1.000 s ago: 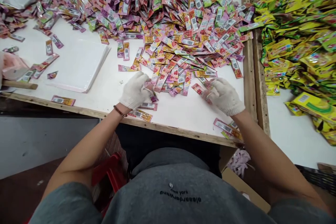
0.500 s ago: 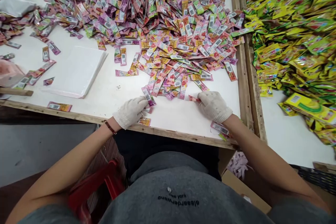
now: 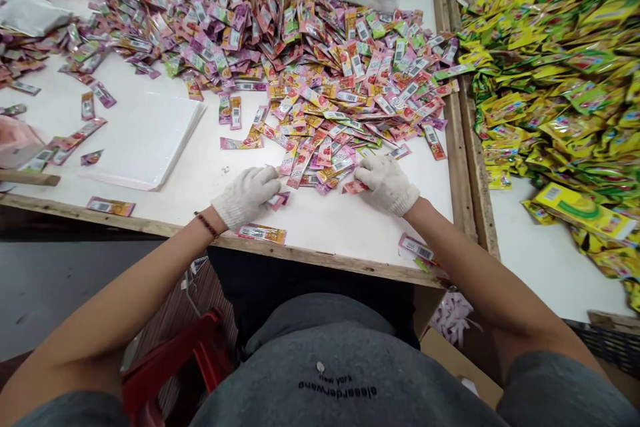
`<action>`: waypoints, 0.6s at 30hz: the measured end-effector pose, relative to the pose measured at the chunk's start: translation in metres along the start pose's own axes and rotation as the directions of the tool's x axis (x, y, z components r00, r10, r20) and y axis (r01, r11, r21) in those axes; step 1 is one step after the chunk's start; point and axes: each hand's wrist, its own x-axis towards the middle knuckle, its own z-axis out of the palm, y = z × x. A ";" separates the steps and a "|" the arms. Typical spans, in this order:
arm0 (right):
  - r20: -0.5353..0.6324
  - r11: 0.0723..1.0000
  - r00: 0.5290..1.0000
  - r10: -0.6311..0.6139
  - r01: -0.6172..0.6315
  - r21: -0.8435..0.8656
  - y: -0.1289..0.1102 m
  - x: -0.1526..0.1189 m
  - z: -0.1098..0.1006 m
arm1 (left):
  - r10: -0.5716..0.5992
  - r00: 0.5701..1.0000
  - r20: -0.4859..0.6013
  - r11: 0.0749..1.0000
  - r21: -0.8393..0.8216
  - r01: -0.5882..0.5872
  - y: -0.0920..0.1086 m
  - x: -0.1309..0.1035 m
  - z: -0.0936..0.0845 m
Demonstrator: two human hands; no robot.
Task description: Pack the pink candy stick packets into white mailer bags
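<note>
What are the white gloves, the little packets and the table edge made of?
Gloves: matte knitted cloth, maybe cotton, judging by their bumpy texture.
Little packets: probably thin plastic film, glossy, since they catch the light.
Table edge: dull, unpainted-looking wood, with brown patches.

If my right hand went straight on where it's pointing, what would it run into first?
Beyond the pink sachet at its fingertips, your right hand would probably first meet the loose sachets at the pile's near edge, though depth is hard to judge.
</note>
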 end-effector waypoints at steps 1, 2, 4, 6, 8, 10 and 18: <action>-0.019 1.000 1.000 0.007 -0.007 0.023 0.004 -0.007 -0.001 | -0.035 0.999 0.025 0.998 -0.042 0.036 -0.003 -0.008 0.000; -0.022 0.998 0.999 0.033 -0.032 0.047 0.010 -0.013 -0.002 | -0.073 0.995 0.066 0.993 -0.083 0.078 -0.005 -0.016 -0.001; 0.003 0.987 0.990 0.138 -0.138 0.087 0.024 -0.020 -0.005 | -0.138 0.976 0.166 0.977 -0.141 0.162 -0.009 -0.027 -0.002; 0.037 0.961 0.965 0.260 -0.262 0.092 0.041 -0.018 -0.007 | -0.153 0.950 0.273 0.967 -0.157 0.201 -0.010 -0.032 -0.002; 0.077 0.939 0.939 0.335 -0.340 0.059 0.058 -0.010 -0.008 | -0.143 0.919 0.367 0.970 -0.131 0.203 -0.005 -0.030 0.001; 0.159 0.924 0.913 0.376 -0.381 0.004 0.069 -0.001 -0.010 | -0.136 0.907 0.399 0.978 -0.093 0.187 0.002 -0.027 0.006; 0.175 0.858 0.841 0.511 -0.488 -0.161 0.062 -0.014 -0.020 | -0.125 0.988 0.087 0.898 -0.413 0.150 0.002 -0.030 0.016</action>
